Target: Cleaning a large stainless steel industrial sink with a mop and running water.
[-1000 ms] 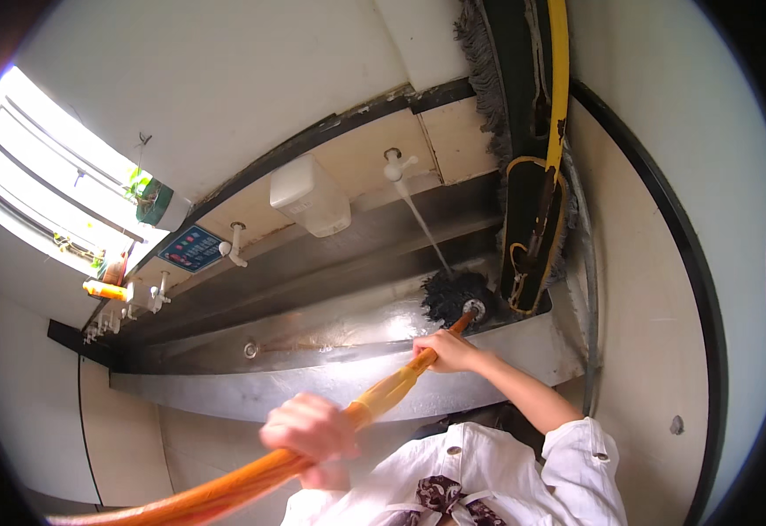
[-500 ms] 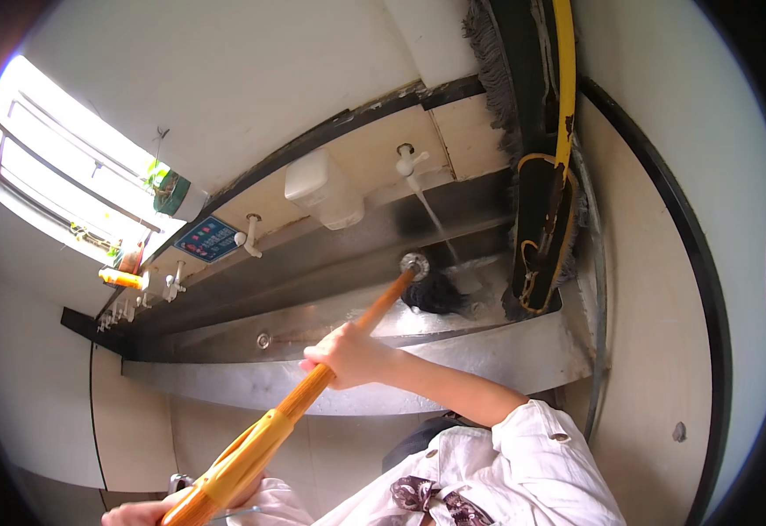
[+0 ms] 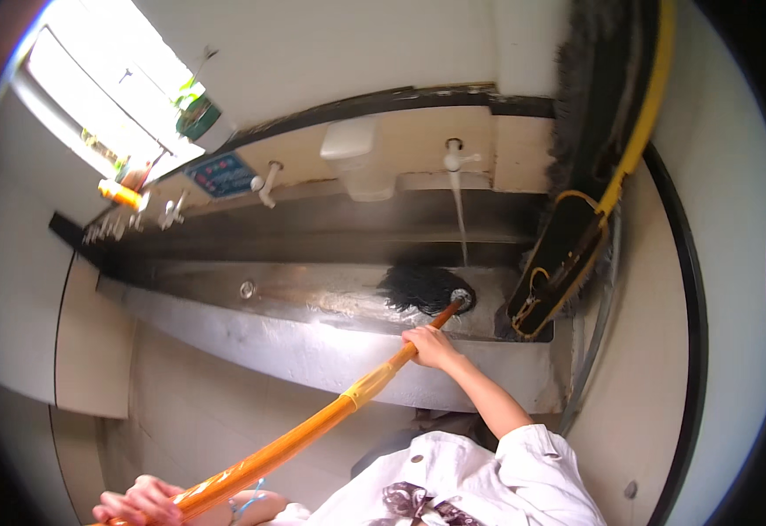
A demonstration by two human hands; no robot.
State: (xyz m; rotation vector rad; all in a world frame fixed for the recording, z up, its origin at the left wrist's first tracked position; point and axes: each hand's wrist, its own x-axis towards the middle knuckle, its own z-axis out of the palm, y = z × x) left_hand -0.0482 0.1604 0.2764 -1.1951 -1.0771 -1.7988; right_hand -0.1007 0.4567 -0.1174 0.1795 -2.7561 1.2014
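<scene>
A person's right hand point(image 3: 431, 346) gripped the orange mop handle point(image 3: 313, 430) close to its head, fingers curled fully around the pole, in the head camera's view. The left hand point(image 3: 142, 501), low at the frame's edge, closed around the same handle near its far end. The black mop head point(image 3: 420, 287) lay inside the long stainless steel trough sink point(image 3: 295, 302), just below a thin stream of water point(image 3: 460, 219) that fell from a white wall tap point(image 3: 455, 158). A white soap dispenser point(image 3: 358, 158) hung on the wall just left of that tap, with another tap point(image 3: 267, 182) and a blue sign point(image 3: 223, 175) farther left. A black broom with a yellow handle point(image 3: 576, 219) stood against the wall at the sink's right end, its lower end near the mop head. A bright window point(image 3: 93, 105) lit the upper left, a green container point(image 3: 197, 118) beside it. The person's white sleeve point(image 3: 541, 465) filled the lower frame.
</scene>
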